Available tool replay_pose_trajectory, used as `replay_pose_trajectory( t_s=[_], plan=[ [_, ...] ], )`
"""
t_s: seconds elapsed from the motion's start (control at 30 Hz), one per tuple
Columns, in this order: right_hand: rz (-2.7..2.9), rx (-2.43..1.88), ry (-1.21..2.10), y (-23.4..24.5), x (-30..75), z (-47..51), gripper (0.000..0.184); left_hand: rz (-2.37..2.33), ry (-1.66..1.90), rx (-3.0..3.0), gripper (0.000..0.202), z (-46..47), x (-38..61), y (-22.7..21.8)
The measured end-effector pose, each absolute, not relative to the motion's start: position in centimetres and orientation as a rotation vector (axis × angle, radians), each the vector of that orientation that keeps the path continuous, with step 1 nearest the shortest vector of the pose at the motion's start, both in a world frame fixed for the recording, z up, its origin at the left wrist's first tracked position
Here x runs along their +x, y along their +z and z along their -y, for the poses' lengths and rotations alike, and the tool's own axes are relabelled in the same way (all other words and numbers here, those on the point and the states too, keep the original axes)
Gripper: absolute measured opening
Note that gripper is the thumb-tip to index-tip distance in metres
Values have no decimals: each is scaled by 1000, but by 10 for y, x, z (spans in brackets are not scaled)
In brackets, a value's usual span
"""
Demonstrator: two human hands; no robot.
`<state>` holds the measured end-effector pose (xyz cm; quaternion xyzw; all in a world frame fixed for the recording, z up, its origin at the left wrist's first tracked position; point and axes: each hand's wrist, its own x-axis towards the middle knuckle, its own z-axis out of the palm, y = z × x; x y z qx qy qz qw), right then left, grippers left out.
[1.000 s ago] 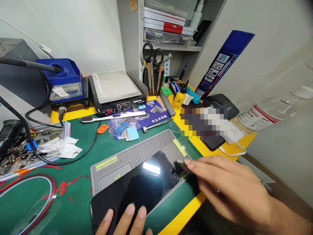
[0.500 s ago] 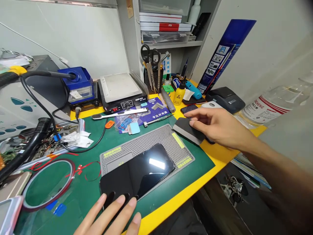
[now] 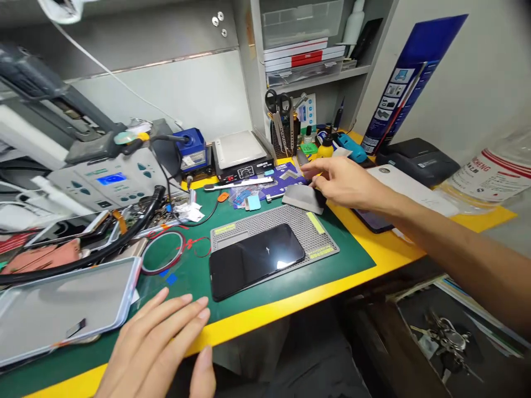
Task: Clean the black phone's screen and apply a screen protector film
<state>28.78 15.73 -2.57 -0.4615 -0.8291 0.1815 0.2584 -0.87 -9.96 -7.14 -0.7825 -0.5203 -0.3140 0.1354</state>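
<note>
A black phone point(image 3: 255, 258) lies screen up, partly on a grey perforated mat point(image 3: 290, 221) and partly on the green cutting mat point(image 3: 344, 264). My left hand point(image 3: 160, 345) rests open at the table's near edge, left of the phone and off it. My right hand point(image 3: 342, 182) reaches far across the table. Its fingers are closed on a flat grey pad point(image 3: 304, 198) lying at the grey mat's far right corner.
A hot plate point(image 3: 240, 155), a blue station point(image 3: 191, 149), a tool cup with scissors point(image 3: 282, 124) and bottles line the back. A clear phone case point(image 3: 62, 307) and red tape ring point(image 3: 162, 251) lie left. A dark phone point(image 3: 373, 220) and printer point(image 3: 417, 156) sit right.
My left hand slid off the phone to the table's edge. My right hand moved from near the phone to the far right and took hold of the grey pad. The view pulled back.
</note>
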Motion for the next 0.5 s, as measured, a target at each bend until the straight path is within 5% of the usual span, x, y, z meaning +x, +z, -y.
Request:
replay_pose_trajectory(
  t_s=[0.27,0.5],
  plan=[
    [2180,-1297,419,-23,316,-111,29,1581,-517,-2198,65,142,-53,-93],
    [2177,-1373,349,-28,340,-54,29,1447,-596,-2182,43,153,-44,-92]
  ],
)
